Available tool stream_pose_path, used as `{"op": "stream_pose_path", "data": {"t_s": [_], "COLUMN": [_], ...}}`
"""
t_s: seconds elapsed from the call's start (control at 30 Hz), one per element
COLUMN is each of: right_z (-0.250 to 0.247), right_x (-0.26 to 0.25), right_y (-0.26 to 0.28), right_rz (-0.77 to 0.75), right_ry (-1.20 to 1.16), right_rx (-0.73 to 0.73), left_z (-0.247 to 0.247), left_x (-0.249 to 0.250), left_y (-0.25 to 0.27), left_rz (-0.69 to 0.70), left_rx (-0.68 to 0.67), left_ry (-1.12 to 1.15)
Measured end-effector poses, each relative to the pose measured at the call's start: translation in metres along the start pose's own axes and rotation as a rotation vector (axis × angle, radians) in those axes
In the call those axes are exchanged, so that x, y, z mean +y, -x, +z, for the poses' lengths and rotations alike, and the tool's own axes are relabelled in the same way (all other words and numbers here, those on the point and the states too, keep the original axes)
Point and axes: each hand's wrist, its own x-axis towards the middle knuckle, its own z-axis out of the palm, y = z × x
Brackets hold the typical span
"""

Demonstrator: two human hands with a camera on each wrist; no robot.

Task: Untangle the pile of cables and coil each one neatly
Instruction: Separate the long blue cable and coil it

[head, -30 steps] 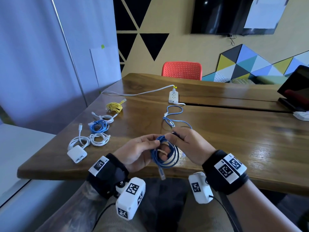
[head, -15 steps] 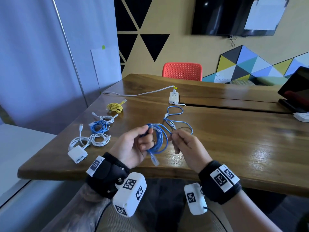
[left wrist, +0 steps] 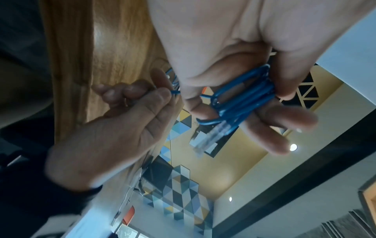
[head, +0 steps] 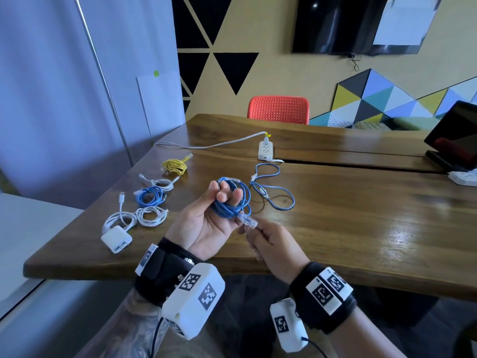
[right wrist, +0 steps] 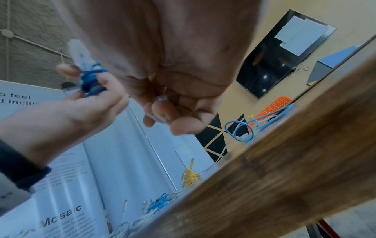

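My left hand (head: pixel 219 200) is turned palm up over the table's near edge, its fingers curled round a coiled dark blue cable (head: pixel 229 205). The coil's clear plug (head: pixel 247 221) sticks out toward my right hand (head: pixel 255 235). In the left wrist view the coil (left wrist: pixel 244 99) crosses my fingers, and my right hand (left wrist: pixel 162 95) pinches a thin strand of the same cable. A loose light blue cable (head: pixel 273 192) lies uncoiled on the table just beyond my hands.
Coiled cables lie in a row at the left: yellow (head: pixel 174 166), white (head: pixel 161 182), blue (head: pixel 149 197), white (head: pixel 151 216), and a white charger (head: pixel 116 239). A power strip (head: pixel 265 150) sits mid-table. A dark tablet (head: pixel 454 140) stands at the right and a red chair (head: pixel 278 109) beyond.
My left hand has turned palm up and lifted the coil. My right hand has dropped back toward the table's edge, beside the plug.
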Motion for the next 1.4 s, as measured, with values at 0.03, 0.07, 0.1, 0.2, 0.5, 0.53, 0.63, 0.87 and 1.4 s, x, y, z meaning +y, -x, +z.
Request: {"op": "stream_pose_path", "data": {"t_s": [0.03, 0.07, 0.1, 0.2, 0.5, 0.53, 0.63, 0.87, 1.4], "right_z": [-0.002, -0.005, -0.009, -0.018, -0.032, -0.031, -0.028, -0.026, 0.003], "right_x": [-0.001, -0.001, -0.001, 0.000, -0.016, -0.017, -0.017, -0.026, -0.013], "right_y": [-0.001, -0.003, -0.004, -0.009, -0.015, -0.015, -0.014, -0.005, 0.009], "right_rz": [-0.016, -0.021, -0.022, -0.024, -0.073, -0.052, -0.043, -0.139, -0.085], "right_ry": [0.011, 0.022, 0.029, -0.004, -0.454, -0.440, -0.372, -0.267, -0.431], "right_rx": [0.012, 0.029, 0.041, 0.062, -0.058, -0.066, -0.132, -0.192, 0.011], "left_z": [0.002, 0.003, 0.003, -0.001, -0.004, -0.004, -0.006, -0.012, -0.007], "left_x": [0.001, 0.003, 0.005, 0.005, -0.004, -0.005, -0.008, 0.002, -0.019], "left_y": [0.000, -0.001, -0.001, 0.000, 0.006, 0.007, 0.009, 0.009, 0.012], "left_rz": [-0.021, -0.041, -0.056, -0.076, -0.154, -0.167, -0.187, -0.295, -0.136], "left_rx": [-0.028, -0.055, -0.067, -0.053, -0.084, -0.111, -0.151, -0.159, -0.091], "left_ry": [0.013, 0.016, 0.000, -0.173, -0.382, -0.383, -0.421, -0.434, -0.204]}}
